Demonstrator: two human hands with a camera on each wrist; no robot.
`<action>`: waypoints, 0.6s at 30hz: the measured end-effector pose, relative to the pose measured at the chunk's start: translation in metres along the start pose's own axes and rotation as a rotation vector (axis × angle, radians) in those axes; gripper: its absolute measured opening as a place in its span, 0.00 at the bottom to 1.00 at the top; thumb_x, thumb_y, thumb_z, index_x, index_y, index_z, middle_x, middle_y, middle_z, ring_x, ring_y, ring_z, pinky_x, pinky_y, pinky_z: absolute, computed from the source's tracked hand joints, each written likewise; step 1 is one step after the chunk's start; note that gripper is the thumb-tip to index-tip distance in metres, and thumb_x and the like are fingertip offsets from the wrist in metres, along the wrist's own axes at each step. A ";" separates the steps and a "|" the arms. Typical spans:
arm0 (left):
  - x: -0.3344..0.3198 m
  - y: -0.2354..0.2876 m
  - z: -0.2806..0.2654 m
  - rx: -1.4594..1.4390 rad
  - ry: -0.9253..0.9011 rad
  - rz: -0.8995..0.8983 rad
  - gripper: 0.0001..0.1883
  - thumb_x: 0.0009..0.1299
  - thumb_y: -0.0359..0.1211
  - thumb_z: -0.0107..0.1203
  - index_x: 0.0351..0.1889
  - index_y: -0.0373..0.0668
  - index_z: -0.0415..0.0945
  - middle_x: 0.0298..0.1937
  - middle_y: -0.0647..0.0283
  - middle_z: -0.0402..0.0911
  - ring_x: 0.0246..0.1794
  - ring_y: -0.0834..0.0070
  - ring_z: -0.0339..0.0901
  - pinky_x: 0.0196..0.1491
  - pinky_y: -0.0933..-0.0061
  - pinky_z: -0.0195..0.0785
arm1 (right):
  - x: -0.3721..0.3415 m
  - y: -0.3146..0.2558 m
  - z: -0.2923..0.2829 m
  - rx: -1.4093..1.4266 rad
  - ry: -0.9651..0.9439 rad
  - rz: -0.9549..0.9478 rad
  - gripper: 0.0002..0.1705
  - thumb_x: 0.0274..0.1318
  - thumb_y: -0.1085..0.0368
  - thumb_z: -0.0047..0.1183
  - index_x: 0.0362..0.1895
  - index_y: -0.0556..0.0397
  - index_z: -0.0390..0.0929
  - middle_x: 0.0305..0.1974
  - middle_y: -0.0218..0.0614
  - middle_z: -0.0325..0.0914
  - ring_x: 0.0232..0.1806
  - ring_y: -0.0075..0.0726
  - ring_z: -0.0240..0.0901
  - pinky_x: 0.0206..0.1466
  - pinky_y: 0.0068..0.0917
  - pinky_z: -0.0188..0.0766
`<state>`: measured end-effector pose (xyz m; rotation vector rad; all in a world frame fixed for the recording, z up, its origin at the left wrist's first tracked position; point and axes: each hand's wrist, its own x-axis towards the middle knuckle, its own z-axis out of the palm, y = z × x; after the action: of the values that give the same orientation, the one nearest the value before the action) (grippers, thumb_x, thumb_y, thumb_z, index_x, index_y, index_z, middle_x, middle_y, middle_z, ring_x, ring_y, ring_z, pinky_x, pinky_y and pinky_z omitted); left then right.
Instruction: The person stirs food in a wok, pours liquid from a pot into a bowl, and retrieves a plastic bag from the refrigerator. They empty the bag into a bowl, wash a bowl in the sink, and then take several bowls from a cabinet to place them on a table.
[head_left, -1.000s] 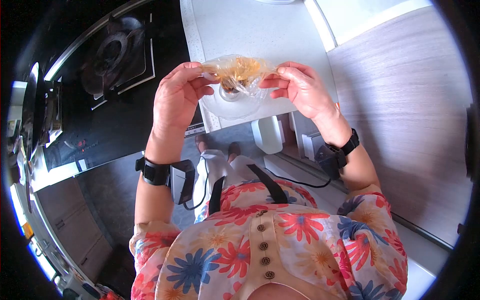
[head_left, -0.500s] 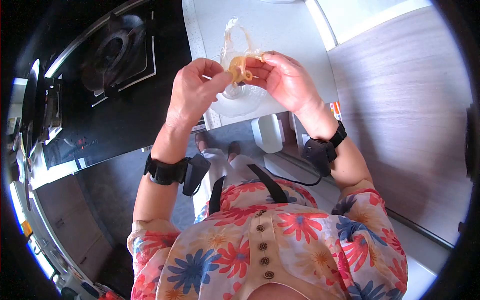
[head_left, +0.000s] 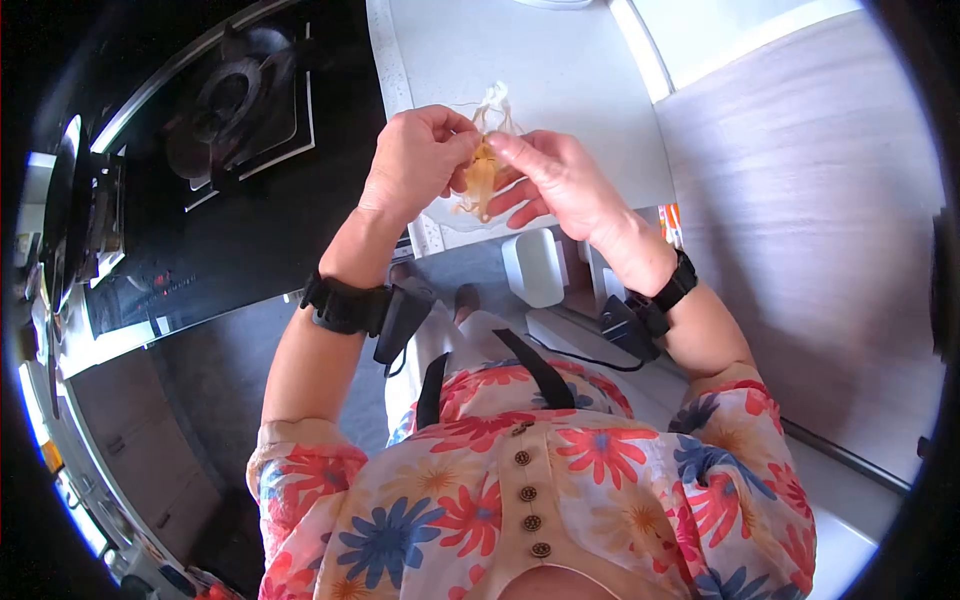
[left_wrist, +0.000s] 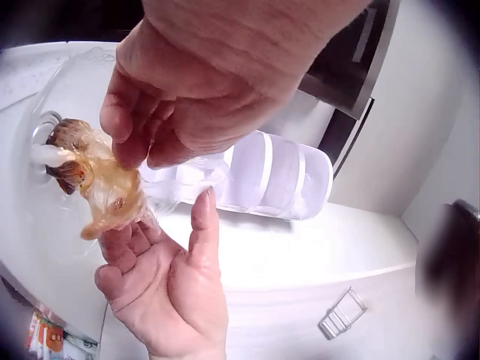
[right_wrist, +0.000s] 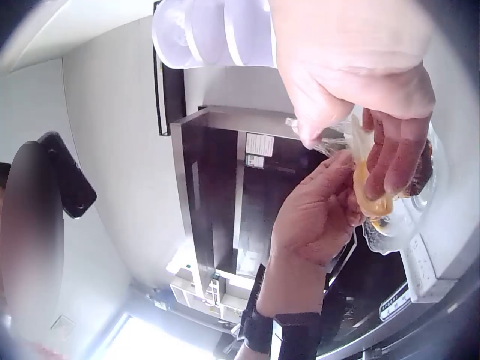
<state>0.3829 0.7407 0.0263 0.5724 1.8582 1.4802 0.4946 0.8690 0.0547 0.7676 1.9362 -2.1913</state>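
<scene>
1. Location. The yellow-stained plastic bag point(head_left: 482, 182) hangs between the two hands, above the near part of the worktop point(head_left: 595, 95) and to the right of the stove point(head_left: 235, 95). The wrist views show a clear dish point(right_wrist: 384, 241) and a brown item point(left_wrist: 71, 136) close by it; we cannot tell whether the bag touches either.

2. Hand state. The left hand point(head_left: 415, 160) pinches the bag between thumb and fingers. The right hand point(head_left: 560, 180) has its thumb held apart from its fingers, which touch the bag; we cannot tell whether they grip it.

3. Step in hand. We judge this to be fingertip work on the gathered film, possibly loosening or turning it.

4. Next move. We should keep the left pinch steady while the right fingers secure the film. Thin, wet-looking plastic may slip, so we advise staying over the dish.

5. Change. One second ago we had the bag stretched wide between well-separated hands; half a second ago its loose end rose farther on the far side. Now the hands are closer together, and the yellow part hangs toward the worktop's near edge.
</scene>
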 end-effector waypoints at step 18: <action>-0.021 -0.005 -0.013 -0.670 -0.084 0.118 0.10 0.65 0.27 0.46 0.43 0.36 0.70 0.32 0.64 0.76 0.29 0.80 0.74 0.38 0.80 0.68 | 0.016 0.013 -0.014 0.552 0.039 -0.133 0.07 0.54 0.73 0.45 0.39 0.63 0.68 0.36 0.42 0.73 0.36 0.36 0.74 0.40 0.29 0.74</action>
<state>0.3880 0.7162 0.0283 0.4066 1.1669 1.9854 0.4901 0.8839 0.0358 0.7625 1.4313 -2.8572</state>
